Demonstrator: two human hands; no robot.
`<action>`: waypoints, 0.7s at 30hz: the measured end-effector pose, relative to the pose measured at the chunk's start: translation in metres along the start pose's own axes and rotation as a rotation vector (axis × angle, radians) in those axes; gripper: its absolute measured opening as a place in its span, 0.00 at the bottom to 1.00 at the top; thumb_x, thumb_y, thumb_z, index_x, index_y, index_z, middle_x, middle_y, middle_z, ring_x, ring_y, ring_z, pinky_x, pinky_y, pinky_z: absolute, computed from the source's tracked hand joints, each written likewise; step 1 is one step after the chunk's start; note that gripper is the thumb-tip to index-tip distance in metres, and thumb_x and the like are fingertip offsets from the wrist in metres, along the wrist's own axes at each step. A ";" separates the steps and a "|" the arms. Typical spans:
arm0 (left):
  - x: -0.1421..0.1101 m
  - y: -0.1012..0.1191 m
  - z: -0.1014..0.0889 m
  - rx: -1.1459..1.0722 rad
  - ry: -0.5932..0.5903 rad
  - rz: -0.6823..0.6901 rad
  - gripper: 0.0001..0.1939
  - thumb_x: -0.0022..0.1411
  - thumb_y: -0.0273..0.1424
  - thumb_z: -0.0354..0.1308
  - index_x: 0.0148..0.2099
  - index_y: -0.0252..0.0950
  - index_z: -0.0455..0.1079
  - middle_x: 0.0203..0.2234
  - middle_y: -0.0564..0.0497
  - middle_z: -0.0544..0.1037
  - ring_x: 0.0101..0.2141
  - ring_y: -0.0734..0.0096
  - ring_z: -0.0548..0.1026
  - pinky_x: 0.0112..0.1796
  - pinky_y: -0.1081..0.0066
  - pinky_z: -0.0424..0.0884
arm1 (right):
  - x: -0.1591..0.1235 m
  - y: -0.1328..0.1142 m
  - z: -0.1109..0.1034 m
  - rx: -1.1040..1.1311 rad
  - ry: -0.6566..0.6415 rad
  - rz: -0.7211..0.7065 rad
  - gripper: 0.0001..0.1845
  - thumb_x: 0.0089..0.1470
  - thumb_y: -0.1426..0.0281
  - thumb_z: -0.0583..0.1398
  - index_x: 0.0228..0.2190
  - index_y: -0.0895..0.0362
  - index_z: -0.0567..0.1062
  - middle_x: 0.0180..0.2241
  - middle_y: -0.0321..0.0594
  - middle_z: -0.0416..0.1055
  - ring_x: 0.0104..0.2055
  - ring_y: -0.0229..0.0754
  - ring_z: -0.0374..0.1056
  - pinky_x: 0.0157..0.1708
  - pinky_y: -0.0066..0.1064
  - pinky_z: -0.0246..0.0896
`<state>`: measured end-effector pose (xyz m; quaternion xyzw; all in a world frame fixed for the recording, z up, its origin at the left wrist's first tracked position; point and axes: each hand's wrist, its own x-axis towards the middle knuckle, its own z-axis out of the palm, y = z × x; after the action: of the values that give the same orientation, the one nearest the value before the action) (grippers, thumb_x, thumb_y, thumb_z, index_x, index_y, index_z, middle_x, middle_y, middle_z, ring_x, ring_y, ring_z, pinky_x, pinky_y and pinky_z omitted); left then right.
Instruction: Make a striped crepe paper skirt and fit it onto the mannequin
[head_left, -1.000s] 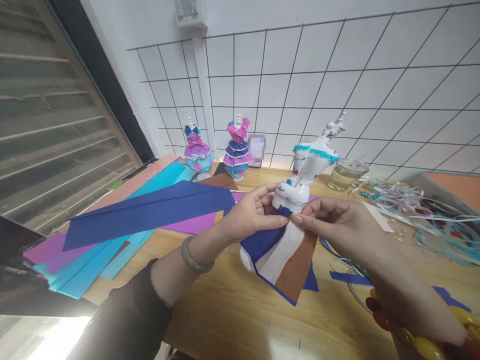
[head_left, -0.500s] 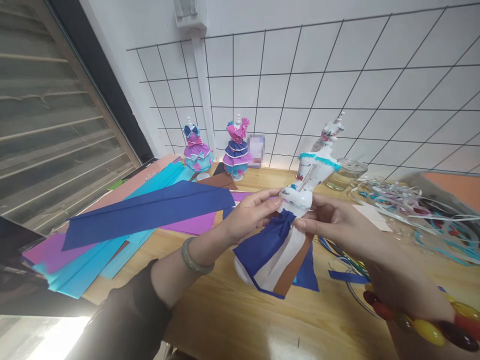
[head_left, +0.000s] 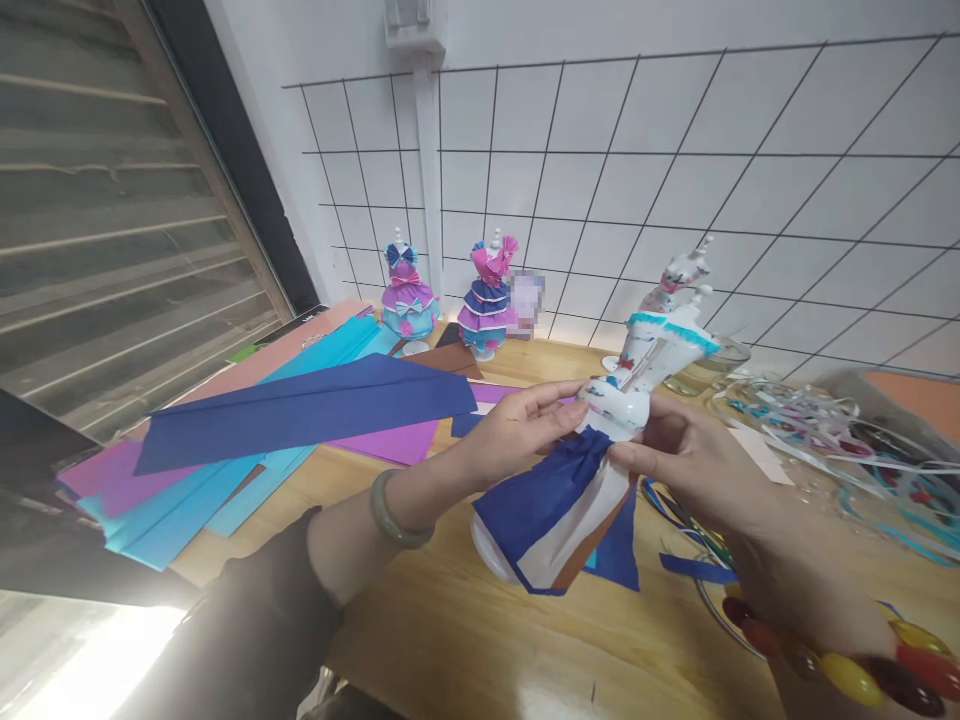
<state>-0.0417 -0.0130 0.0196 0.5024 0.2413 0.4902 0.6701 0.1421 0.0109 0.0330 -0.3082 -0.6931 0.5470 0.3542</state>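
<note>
A small white mannequin bust (head_left: 645, 365) with teal trim leans to the right above the wooden table (head_left: 465, 640). A paper skirt (head_left: 551, 500) of blue, white and brown strips hangs from its waist. My left hand (head_left: 517, 430) pinches the skirt's top at the waist from the left, a green bangle on the wrist. My right hand (head_left: 690, 455) grips the waist from the right, with a beaded bracelet (head_left: 847, 660) on its wrist.
Sheets of blue, teal, purple and pink paper (head_left: 300, 415) fan out at the left. Two dressed mannequins (head_left: 409, 295) (head_left: 487, 295) stand at the back by the wire grid wall. A glass jar (head_left: 720, 355) and a tangle of ribbon (head_left: 847, 440) lie at the right.
The mannequin has been lifted and turned more upright. The skirt strips have gathered narrower at the waist. The view has shifted slightly to the left.
</note>
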 end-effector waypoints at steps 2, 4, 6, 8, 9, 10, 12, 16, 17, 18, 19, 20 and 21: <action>-0.001 0.001 0.003 -0.025 0.012 0.011 0.25 0.55 0.37 0.61 0.55 0.37 0.66 0.39 0.46 0.75 0.42 0.66 0.71 0.43 0.66 0.64 | 0.000 0.000 0.002 0.037 0.011 -0.010 0.15 0.46 0.68 0.65 0.39 0.48 0.74 0.35 0.35 0.75 0.33 0.41 0.71 0.32 0.29 0.66; -0.002 0.001 0.004 -0.027 0.024 0.026 0.25 0.55 0.36 0.61 0.55 0.37 0.67 0.38 0.46 0.75 0.41 0.67 0.71 0.42 0.67 0.64 | -0.001 0.002 0.003 0.087 0.012 -0.014 0.16 0.46 0.69 0.65 0.40 0.48 0.73 0.36 0.35 0.75 0.34 0.41 0.71 0.33 0.30 0.66; -0.003 0.002 0.004 -0.013 0.026 0.039 0.26 0.55 0.36 0.60 0.57 0.39 0.64 0.34 0.49 0.74 0.37 0.71 0.71 0.40 0.69 0.64 | -0.001 0.004 0.004 0.131 0.011 -0.009 0.18 0.46 0.69 0.65 0.42 0.48 0.72 0.39 0.36 0.75 0.36 0.43 0.71 0.35 0.32 0.66; -0.003 0.003 0.002 0.016 0.015 0.031 0.31 0.56 0.36 0.60 0.60 0.45 0.58 0.26 0.54 0.72 0.30 0.75 0.70 0.35 0.71 0.64 | -0.001 0.006 0.004 0.136 0.016 0.006 0.21 0.45 0.68 0.65 0.43 0.48 0.71 0.40 0.38 0.75 0.36 0.44 0.72 0.35 0.33 0.67; -0.003 0.004 0.000 0.033 0.008 0.025 0.34 0.55 0.36 0.60 0.62 0.48 0.53 0.24 0.56 0.70 0.27 0.76 0.68 0.32 0.71 0.64 | -0.001 0.007 0.004 0.131 0.019 0.012 0.23 0.44 0.68 0.66 0.45 0.48 0.70 0.40 0.39 0.75 0.36 0.45 0.72 0.35 0.34 0.67; -0.003 0.004 -0.001 0.048 0.002 0.019 0.36 0.55 0.36 0.60 0.63 0.50 0.49 0.22 0.57 0.68 0.25 0.76 0.67 0.31 0.72 0.63 | -0.002 0.007 0.004 0.128 0.023 0.012 0.25 0.44 0.68 0.66 0.46 0.47 0.69 0.41 0.39 0.74 0.37 0.46 0.72 0.36 0.35 0.67; -0.003 0.005 -0.003 0.074 -0.004 0.015 0.40 0.55 0.37 0.61 0.65 0.50 0.45 0.22 0.58 0.68 0.25 0.75 0.67 0.30 0.72 0.63 | -0.002 0.007 0.005 0.140 0.030 -0.010 0.29 0.43 0.68 0.67 0.48 0.47 0.68 0.43 0.40 0.74 0.40 0.48 0.71 0.39 0.37 0.67; -0.002 0.006 -0.005 0.141 -0.010 0.035 0.40 0.55 0.38 0.60 0.65 0.46 0.46 0.22 0.56 0.69 0.26 0.75 0.67 0.31 0.72 0.63 | -0.002 0.008 0.008 0.150 0.068 -0.041 0.29 0.40 0.68 0.68 0.46 0.49 0.70 0.43 0.42 0.74 0.44 0.49 0.70 0.43 0.38 0.66; -0.002 0.006 -0.006 0.154 -0.019 0.041 0.40 0.55 0.38 0.60 0.65 0.46 0.45 0.22 0.56 0.69 0.26 0.75 0.67 0.31 0.72 0.62 | -0.002 0.008 0.008 0.137 0.084 -0.041 0.27 0.39 0.67 0.69 0.44 0.50 0.71 0.41 0.42 0.75 0.44 0.50 0.70 0.43 0.39 0.66; -0.002 0.007 -0.006 0.165 -0.032 0.047 0.40 0.55 0.38 0.60 0.65 0.45 0.44 0.23 0.56 0.70 0.25 0.76 0.67 0.31 0.72 0.63 | -0.002 0.009 0.009 0.122 0.101 -0.038 0.25 0.38 0.66 0.69 0.42 0.50 0.72 0.41 0.42 0.75 0.44 0.50 0.70 0.43 0.39 0.66; -0.002 0.008 -0.007 0.179 -0.044 0.052 0.41 0.56 0.38 0.59 0.66 0.44 0.43 0.23 0.56 0.70 0.25 0.76 0.67 0.32 0.71 0.63 | -0.002 0.010 0.009 0.108 0.117 -0.035 0.24 0.37 0.66 0.69 0.39 0.51 0.73 0.40 0.42 0.76 0.43 0.50 0.71 0.43 0.39 0.66; -0.003 0.010 -0.007 0.200 -0.052 0.057 0.41 0.56 0.38 0.59 0.66 0.44 0.42 0.23 0.56 0.70 0.25 0.76 0.66 0.32 0.71 0.63 | -0.003 0.011 0.010 0.096 0.132 -0.032 0.22 0.37 0.66 0.70 0.38 0.51 0.73 0.38 0.41 0.76 0.43 0.50 0.71 0.42 0.39 0.67; -0.003 0.011 -0.008 0.229 -0.057 0.061 0.41 0.57 0.37 0.58 0.66 0.44 0.41 0.23 0.56 0.69 0.24 0.76 0.66 0.32 0.71 0.62 | -0.003 0.012 0.010 0.084 0.149 -0.030 0.22 0.36 0.66 0.70 0.36 0.51 0.73 0.36 0.41 0.76 0.41 0.49 0.71 0.40 0.38 0.68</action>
<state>-0.0539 -0.0123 0.0264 0.5965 0.2612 0.4649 0.5998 0.1359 0.0056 0.0198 -0.3226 -0.6460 0.5456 0.4254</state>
